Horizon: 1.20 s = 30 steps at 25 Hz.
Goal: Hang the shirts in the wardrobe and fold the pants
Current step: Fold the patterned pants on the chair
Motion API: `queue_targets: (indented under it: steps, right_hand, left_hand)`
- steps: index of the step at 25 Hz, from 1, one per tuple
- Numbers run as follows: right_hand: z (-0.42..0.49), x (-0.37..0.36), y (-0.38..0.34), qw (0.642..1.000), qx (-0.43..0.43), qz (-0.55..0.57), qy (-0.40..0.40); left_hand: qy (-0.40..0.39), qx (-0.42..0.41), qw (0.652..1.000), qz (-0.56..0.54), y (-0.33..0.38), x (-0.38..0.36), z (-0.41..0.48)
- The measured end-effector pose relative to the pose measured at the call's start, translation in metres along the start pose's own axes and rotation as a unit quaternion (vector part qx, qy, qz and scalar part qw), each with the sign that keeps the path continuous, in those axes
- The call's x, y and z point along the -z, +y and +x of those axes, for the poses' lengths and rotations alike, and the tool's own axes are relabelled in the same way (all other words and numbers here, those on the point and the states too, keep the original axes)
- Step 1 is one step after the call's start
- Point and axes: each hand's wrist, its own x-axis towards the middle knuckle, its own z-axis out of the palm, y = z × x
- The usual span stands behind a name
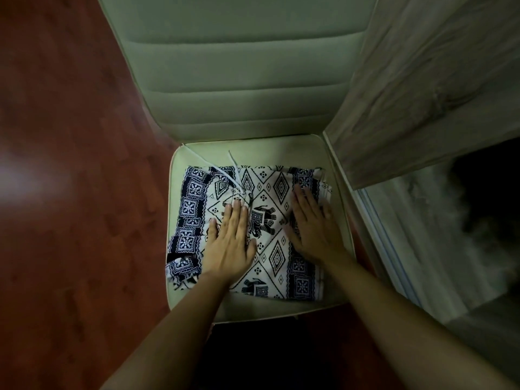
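Cream chair seat [281, 153], reddish floor [70, 192], left hand [229, 243] and right hand [312, 229] flat on pants [277, 187]

Dim; floor [31, 175] glare left; edges seemingly warped

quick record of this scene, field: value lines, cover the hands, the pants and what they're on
item: folded elephant-print pants
surface: pale chair seat, pants lying flat on it
drawstring: white cord loose at the far edge
hands: left hand and right hand, fingers straight, pressing the pants
floor: red-brown wood floor
right side: wood-grain panel
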Motion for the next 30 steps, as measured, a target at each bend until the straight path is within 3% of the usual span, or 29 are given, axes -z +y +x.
queue_targets:
  steps: [5, 7, 11, 13, 15, 19, 21, 23, 26, 30]
  right_hand:
    - [0.046, 0.015, 0.035, 0.988, -0.128, 0.041, 0.073]
    - [0.049, 0.023, 0.05, 0.993, -0.081, 0.025, 0.08]
    - [0.052, 0.041, 0.058, 0.985, 0.015, -0.007, 0.172]
    - [0.052, 0.049, 0.056, 0.982, 0.031, 0.108, 0.153]
    - [0.056, 0.051, 0.054, 0.968, -0.021, 0.236, 0.09]
    - [0.076, 0.031, 0.066, 0.977, -0.134, 0.153, 0.067]
    - [0.076, 0.026, 0.072, 0.967, -0.17, 0.19, 0.02]
    - [0.072, 0.02, 0.078, 0.966, -0.13, 0.223, 0.008]
    - [0.065, 0.021, 0.08, 0.962, -0.051, 0.259, 0.062]
    - [0.063, 0.036, 0.069, 0.922, -0.08, 0.372, 0.065]
  left_hand:
    - [0.047, -0.016, 0.999, -0.005, -0.01, -0.017, 0.002]
    - [0.064, -0.019, 0.998, -0.007, -0.011, -0.021, 0.002]
    - [0.059, -0.02, 0.998, -0.016, -0.011, -0.02, 0.004]
    - [0.056, -0.023, 0.998, -0.021, -0.011, -0.02, 0.004]
    - [0.066, -0.024, 0.997, -0.02, -0.012, -0.022, 0.004]
    - [0.104, -0.017, 0.994, -0.018, -0.011, -0.031, 0.007]
    - [0.114, -0.013, 0.993, -0.015, -0.011, -0.033, 0.008]
    - [0.115, -0.016, 0.993, -0.005, -0.011, -0.034, 0.008]
    - [0.115, -0.017, 0.993, 0.0, -0.011, -0.034, 0.009]
    - [0.107, -0.014, 0.994, -0.006, -0.01, -0.033, 0.007]
